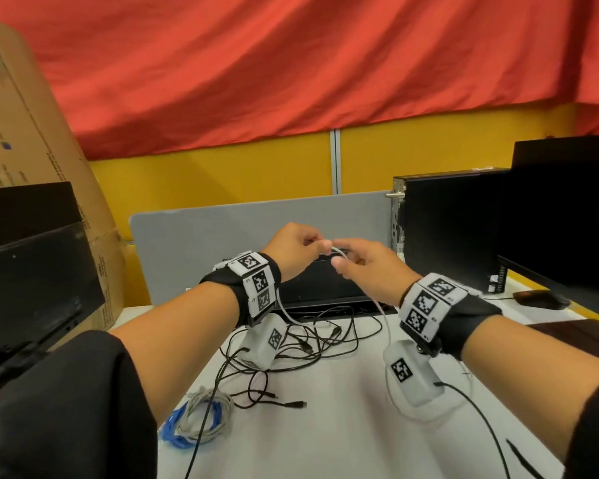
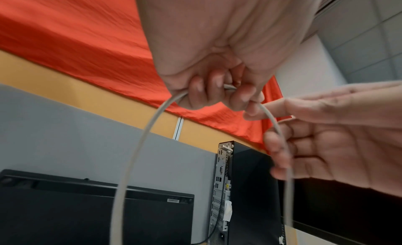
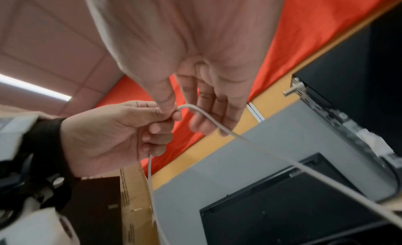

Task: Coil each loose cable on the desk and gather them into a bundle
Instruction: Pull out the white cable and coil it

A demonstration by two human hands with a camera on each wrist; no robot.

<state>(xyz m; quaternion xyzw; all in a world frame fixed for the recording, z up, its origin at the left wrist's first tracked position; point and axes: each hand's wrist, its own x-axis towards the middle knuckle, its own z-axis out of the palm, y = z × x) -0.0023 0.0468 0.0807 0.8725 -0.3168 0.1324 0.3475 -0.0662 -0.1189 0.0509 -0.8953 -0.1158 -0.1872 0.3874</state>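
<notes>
Both hands are raised above the white desk [image 1: 329, 420] and share one pale grey cable [image 1: 338, 251]. My left hand [image 1: 317, 245] grips it with curled fingers [image 2: 206, 92]; a loop of the cable [image 2: 141, 142] hangs below that hand. My right hand [image 1: 346, 262] sits right beside it, and the cable [image 3: 272, 154] runs across its lightly curled fingers [image 2: 276, 145] and down past the wrist. A tangle of loose black cables [image 1: 312, 344] lies on the desk under the hands. A coiled grey and blue bundle [image 1: 201, 420] rests at the front left.
A black PC tower [image 1: 446, 229] and a monitor [image 1: 567, 209] stand on the right, with a mouse [image 1: 540, 299] beside them. A flat black monitor [image 1: 319, 285] leans against the grey partition [image 1: 222, 236]. A cardboard box [image 1: 25, 133] and black panels [image 1: 32, 271] fill the left.
</notes>
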